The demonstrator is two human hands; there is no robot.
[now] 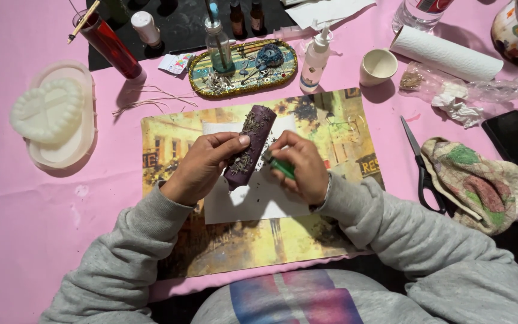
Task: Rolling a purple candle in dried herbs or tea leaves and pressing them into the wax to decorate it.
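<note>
Purple candle and green lighter held over a white sheet

The left hand (202, 168) has its fingers wrapped round a purple candle (249, 146) flecked with dried herbs — tilted above white paper (250, 201) on the desk (25, 210); the right hand (303, 167) grips a green lighter (282, 167) just beside it.

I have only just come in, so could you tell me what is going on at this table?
A person in a grey sweatshirt holds a dark purple candle, flecked with dried bits, in the left hand over a white sheet on a picture placemat. The right hand grips a small green lighter close beside the candle. Scissors, a paper towel roll and a white heart mould lie untouched around them.
</note>
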